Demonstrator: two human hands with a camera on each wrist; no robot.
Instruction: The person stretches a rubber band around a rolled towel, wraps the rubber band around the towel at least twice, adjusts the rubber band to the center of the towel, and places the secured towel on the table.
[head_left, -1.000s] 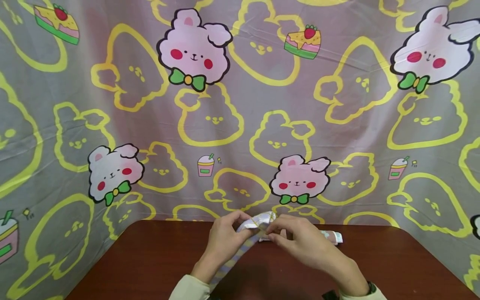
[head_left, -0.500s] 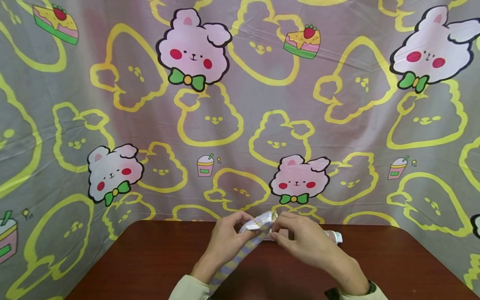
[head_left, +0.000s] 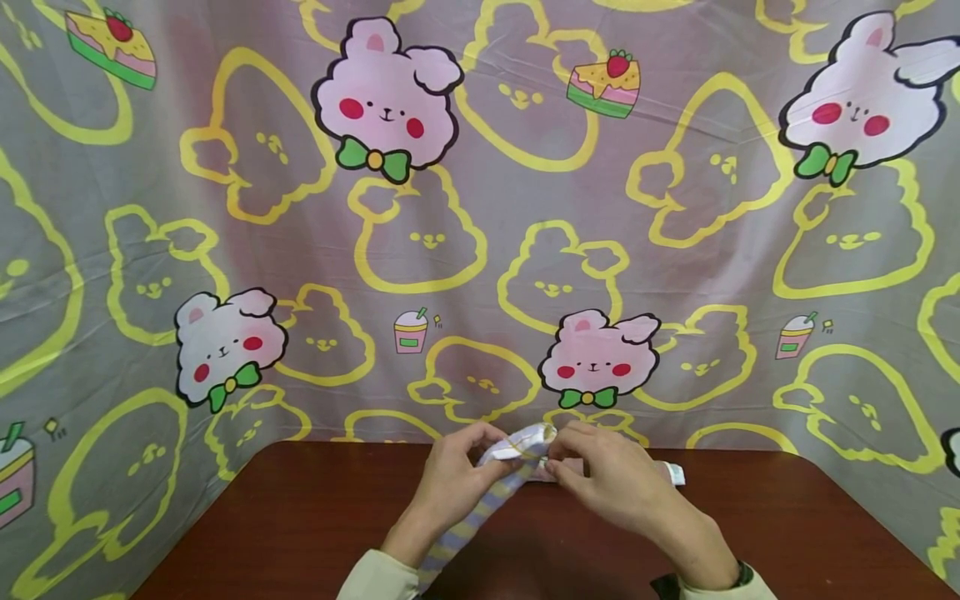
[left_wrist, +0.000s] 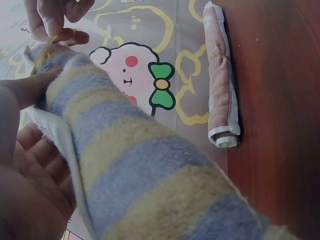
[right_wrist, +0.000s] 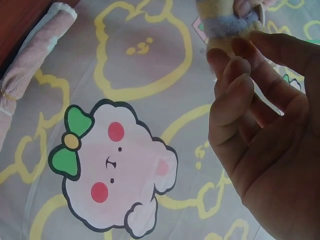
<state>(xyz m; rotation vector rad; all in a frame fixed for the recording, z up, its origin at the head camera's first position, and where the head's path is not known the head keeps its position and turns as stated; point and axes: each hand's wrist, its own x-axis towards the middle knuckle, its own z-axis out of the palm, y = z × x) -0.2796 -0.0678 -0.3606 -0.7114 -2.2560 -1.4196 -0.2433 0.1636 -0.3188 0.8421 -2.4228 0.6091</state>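
A rolled towel [head_left: 480, 512] with lavender-grey and yellow stripes slants up between my hands, above the table. My left hand [head_left: 459, 479] grips it near its upper end, thumb on the near side. A thin yellow rubber band [left_wrist: 50, 44] crosses the roll close to that end. In the left wrist view, fingers of my right hand [head_left: 611, 475] pinch at this band. The right wrist view has the same fingertips bunched against the towel's end, where the band is hidden. The towel's lower end runs down past my left wrist, out of the head view.
Behind my right hand, a second rolled towel [left_wrist: 220, 75], pink and white, lies on the dark red-brown table [head_left: 285, 517]. It is pinched in by a thin band midway. A patterned curtain [head_left: 480, 200] hangs around the table's back and sides.
The upper end of the striped towel and my right fingers have shifted slightly right. More of the stripes show now. My left hand keeps its grip.
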